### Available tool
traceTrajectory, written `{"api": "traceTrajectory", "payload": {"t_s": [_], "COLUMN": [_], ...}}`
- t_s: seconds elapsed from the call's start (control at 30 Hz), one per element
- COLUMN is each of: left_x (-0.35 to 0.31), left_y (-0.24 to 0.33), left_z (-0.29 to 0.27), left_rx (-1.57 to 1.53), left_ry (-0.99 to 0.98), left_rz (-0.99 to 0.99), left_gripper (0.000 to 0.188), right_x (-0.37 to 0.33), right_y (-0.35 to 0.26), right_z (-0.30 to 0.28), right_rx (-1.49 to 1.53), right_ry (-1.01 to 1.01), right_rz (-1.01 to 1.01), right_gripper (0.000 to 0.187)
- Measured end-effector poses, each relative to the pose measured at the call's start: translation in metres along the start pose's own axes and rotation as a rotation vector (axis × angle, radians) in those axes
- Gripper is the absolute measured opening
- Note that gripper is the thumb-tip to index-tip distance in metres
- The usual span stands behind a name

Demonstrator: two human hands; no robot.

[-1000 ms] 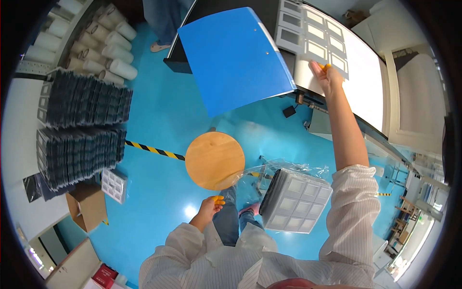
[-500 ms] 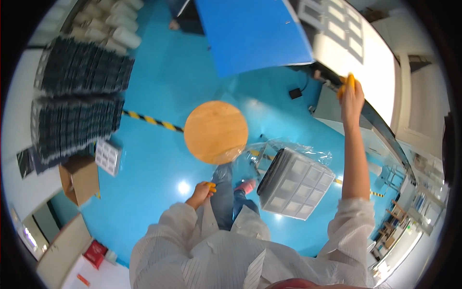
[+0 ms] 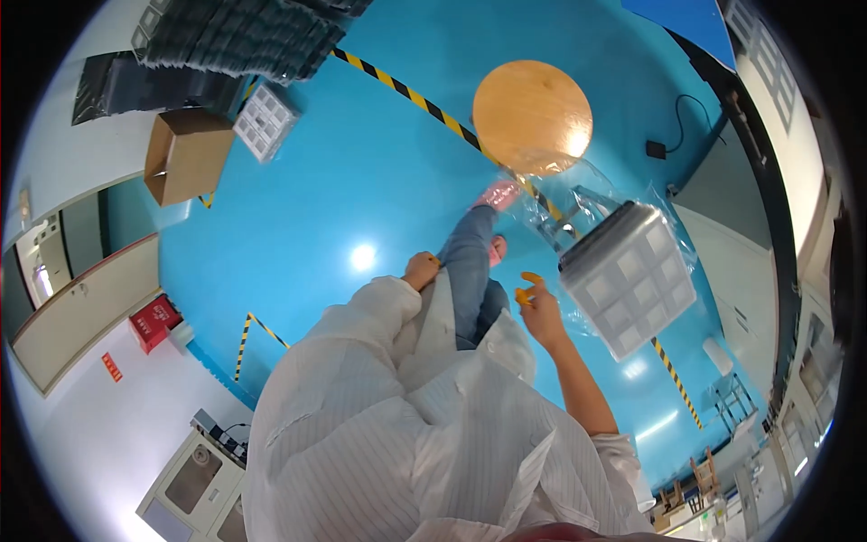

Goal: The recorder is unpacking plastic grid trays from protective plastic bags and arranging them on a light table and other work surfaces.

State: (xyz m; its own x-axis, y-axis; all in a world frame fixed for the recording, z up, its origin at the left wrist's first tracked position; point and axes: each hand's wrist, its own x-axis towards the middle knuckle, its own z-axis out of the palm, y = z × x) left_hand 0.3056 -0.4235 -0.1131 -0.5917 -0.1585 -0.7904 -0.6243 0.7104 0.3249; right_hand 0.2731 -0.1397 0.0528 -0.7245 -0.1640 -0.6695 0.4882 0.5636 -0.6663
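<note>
My left hand hangs beside the front edge of my white striped coat, close to my jeans. Its fingers are curled, with a bit of yellow covering at the tips; whatever they may hold is hidden. My right hand is low in front of me with fingers apart, yellow-orange covers on the fingertips, and nothing visible in it. Nearest to it is a stack of clear-and-white compartment trays, wrapped partly in loose clear plastic, set on a support.
A round wooden stool top stands ahead. Black-yellow tape crosses the blue floor. At the far left are stacked dark trays, an open cardboard box and a white compartment tray. A white cabinet stands right.
My right hand has come down from the white worktop's edge to my side. My view has turned left; the blue panel and worktop have shifted to the upper right rim.
</note>
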Motion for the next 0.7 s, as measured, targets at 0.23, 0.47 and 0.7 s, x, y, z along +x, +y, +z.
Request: {"api": "traceTrajectory", "payload": {"t_s": [0.23, 0.47, 0.7], "left_x": [-0.039, -0.048, -0.017], "left_y": [-0.059, -0.212, -0.175], "left_z": [-0.030, -0.058, -0.079], "left_rx": [0.453, 0.410, 0.427], "left_ry": [-0.073, -0.111, -0.224], "left_rz": [0.232, 0.097, 0.219], "left_gripper": [0.026, 0.027, 0.021], "right_x": [0.011, 0.037, 0.004], "right_y": [0.043, 0.036, 0.096], "right_z": [0.054, 0.023, 0.031], "right_rx": [-0.204, -0.036, -0.473], "right_ry": [0.283, 1.144, 1.244], "right_rz": [-0.078, 0.096, 0.402], "right_gripper": [0.030, 0.028, 0.067]}}
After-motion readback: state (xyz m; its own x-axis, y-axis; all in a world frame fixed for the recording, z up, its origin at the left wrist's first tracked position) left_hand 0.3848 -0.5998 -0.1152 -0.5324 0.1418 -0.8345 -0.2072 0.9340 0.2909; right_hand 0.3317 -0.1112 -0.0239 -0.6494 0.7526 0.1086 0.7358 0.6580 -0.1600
